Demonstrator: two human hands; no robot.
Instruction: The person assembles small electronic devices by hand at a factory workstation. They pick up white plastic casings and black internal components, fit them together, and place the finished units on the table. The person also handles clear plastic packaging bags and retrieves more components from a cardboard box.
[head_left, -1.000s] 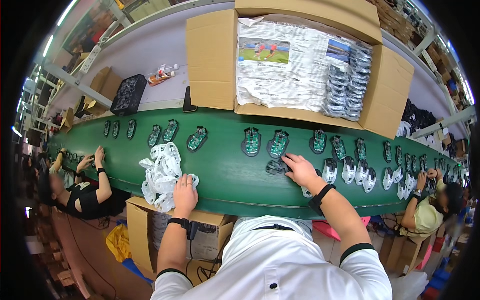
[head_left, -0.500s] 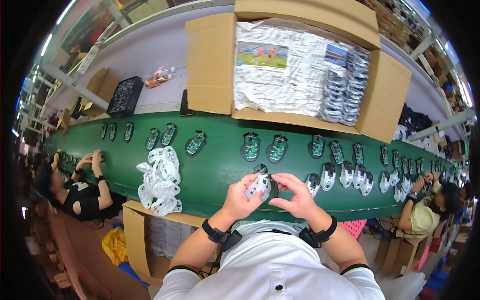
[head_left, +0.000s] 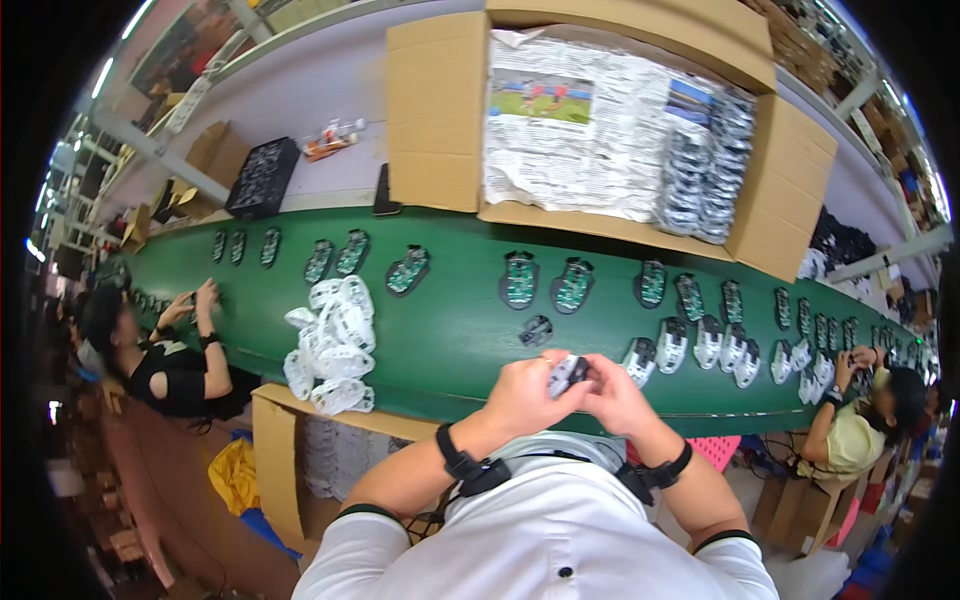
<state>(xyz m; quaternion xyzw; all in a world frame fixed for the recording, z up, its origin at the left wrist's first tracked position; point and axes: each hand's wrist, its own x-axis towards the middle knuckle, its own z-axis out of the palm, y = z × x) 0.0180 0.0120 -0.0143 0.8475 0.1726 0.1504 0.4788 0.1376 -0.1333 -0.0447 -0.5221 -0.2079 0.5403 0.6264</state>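
Close to the belt's near edge, my left hand and my right hand meet around a small white-and-black computer mouse shell. Both hands have their fingers closed on it, and they hide much of it. A small black plastic part lies on the green surface just beyond my left hand. To the right of my hands rests a white mouse shell with a black front, with several similar ones past it. Farther off, mouse bases with green circuit boards, such as this mouse base, stand in a row.
A heap of white mouse shells lies left on the green belt. Behind the belt stands an open cardboard box with newspaper and wrapped dark parts. A black tray sits at the back left. Co-workers sit at both sides.
My hands have drawn closer together and turned the shell, so its black part shows more on top. The black part on the belt is now in fuller view. The whole view has shifted slightly.
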